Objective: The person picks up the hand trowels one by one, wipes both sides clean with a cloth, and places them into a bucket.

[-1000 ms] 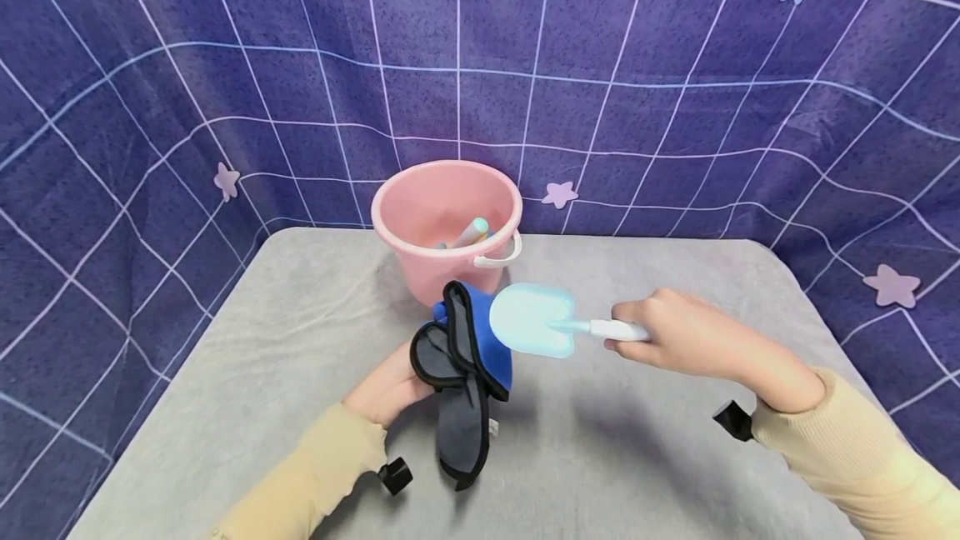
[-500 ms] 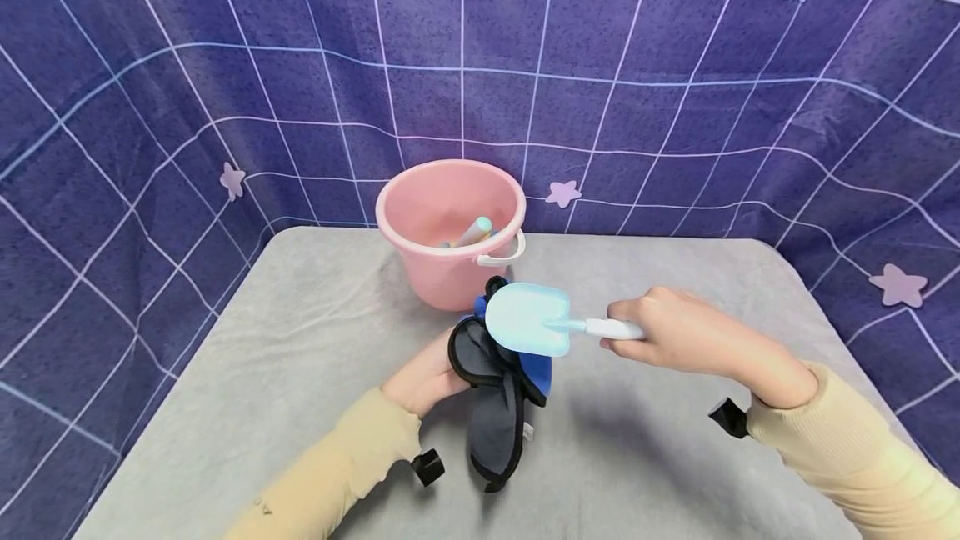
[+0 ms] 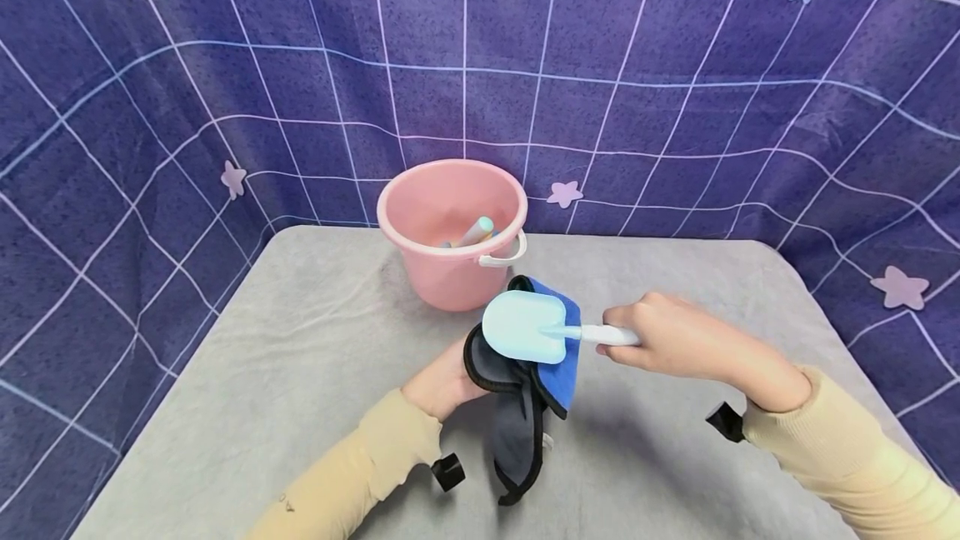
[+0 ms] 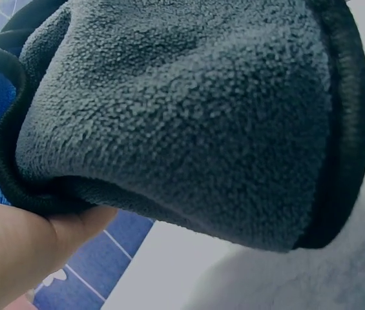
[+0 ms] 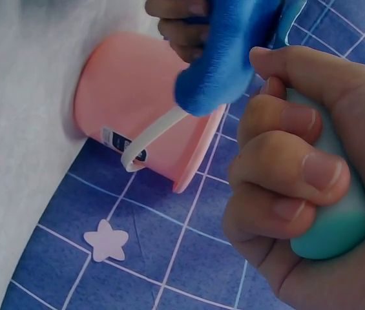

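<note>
My left hand (image 3: 448, 377) grips a cloth (image 3: 517, 436), dark grey on one side and blue on the other, with black edging. It hangs in folds above the bed-like grey surface. In the left wrist view the thumb lies along the fold of the grey cloth (image 4: 195, 116). My right hand (image 3: 667, 336) holds a toy shovel (image 3: 521, 327) by its white handle; the light-blue blade overlaps the cloth. Contact between blade and cloth cannot be told. In the right wrist view the fingers curl round the handle, whose end (image 5: 334, 229) is teal.
Behind the cloth stands a pink bucket (image 3: 450, 277) with a white handle (image 3: 506, 255). Inside it a white tube with a mint end (image 3: 477, 230) leans among other partly hidden items. A purple gridded curtain with star shapes (image 3: 565, 194) hangs round the grey surface (image 3: 322, 307).
My left hand has carried the cloth rightward, behind the shovel blade, turning more of its blue side into view. My right hand with the shovel has shifted only slightly.
</note>
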### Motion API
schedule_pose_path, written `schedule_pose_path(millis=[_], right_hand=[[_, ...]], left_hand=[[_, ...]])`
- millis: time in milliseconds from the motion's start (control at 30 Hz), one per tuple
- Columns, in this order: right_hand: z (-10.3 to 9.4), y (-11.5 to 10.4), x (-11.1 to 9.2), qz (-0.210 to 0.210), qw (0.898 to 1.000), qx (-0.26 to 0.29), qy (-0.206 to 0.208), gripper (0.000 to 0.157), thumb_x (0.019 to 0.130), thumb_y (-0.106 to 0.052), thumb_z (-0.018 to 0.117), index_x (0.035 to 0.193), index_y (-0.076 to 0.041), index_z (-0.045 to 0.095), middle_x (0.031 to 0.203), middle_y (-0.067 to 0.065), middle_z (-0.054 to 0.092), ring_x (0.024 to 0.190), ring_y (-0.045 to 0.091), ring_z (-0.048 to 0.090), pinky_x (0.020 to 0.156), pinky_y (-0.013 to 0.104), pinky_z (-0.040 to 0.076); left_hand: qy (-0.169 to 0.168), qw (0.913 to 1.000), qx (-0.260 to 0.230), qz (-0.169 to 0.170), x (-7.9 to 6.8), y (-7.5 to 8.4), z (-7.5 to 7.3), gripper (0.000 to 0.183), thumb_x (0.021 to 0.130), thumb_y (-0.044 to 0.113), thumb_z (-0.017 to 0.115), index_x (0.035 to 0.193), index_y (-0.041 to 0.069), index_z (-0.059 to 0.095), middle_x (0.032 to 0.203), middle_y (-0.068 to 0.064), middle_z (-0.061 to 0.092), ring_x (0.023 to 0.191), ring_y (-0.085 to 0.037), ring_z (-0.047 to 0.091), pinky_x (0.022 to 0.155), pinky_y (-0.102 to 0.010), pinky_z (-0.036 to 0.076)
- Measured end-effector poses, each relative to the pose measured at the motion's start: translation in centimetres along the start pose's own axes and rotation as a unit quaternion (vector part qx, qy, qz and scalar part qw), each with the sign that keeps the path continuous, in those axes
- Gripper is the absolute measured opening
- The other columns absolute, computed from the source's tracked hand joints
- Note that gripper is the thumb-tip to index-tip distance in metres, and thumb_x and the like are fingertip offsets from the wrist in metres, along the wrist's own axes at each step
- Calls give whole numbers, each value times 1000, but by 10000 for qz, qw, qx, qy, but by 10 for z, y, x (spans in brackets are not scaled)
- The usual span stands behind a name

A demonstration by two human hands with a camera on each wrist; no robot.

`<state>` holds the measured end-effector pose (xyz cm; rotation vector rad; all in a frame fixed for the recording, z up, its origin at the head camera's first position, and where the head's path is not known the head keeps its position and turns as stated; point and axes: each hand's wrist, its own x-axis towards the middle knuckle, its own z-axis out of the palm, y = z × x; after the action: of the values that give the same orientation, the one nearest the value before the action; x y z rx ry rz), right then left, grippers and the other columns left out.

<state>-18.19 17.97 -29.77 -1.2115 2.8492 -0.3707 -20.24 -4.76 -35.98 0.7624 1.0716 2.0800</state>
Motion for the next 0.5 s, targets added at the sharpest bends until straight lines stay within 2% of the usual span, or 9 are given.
schedule_pose_path(millis=[100, 200, 300, 500], right_hand=[[1, 0, 2, -77, 10000, 26, 9, 22, 87, -27, 64, 69, -27, 50, 55, -18, 32, 47, -4, 29, 43, 17, 28], [3, 0, 4, -143, 9999, 45, 9, 23, 87, -26, 64, 68, -27, 50, 55, -18, 32, 47, -4, 29, 43, 17, 28], [4, -1, 5, -166, 9998, 119, -36, 21, 86, -25, 64, 70, -28, 51, 55, -19, 33, 47, -4, 31, 43, 18, 29], [6, -3, 7, -127, 9996, 229, -136, 17, 86, -21, 62, 73, -29, 55, 56, -19, 37, 47, -4, 33, 42, 18, 32]], left_hand=[[-168, 9994, -304, -43, 0, -1, -1, 32, 76, -20, 45, 81, 9, 57, 67, 4, 54, 63, -10, 59, 65, -27, 54], [-404, 9951, -902, -80, 0, 1, 0, 36, 75, -21, 36, 82, 10, 55, 66, 3, 48, 63, -12, 58, 67, -31, 54], [-363, 9920, -1202, -139, -2, 3, 1, 41, 75, -20, 33, 82, 12, 57, 64, 5, 45, 62, -9, 55, 69, -30, 53], [-261, 9933, -1120, -74, -6, 6, 4, 38, 75, -17, 34, 84, 12, 56, 67, 7, 45, 64, -8, 52, 66, -26, 49]])
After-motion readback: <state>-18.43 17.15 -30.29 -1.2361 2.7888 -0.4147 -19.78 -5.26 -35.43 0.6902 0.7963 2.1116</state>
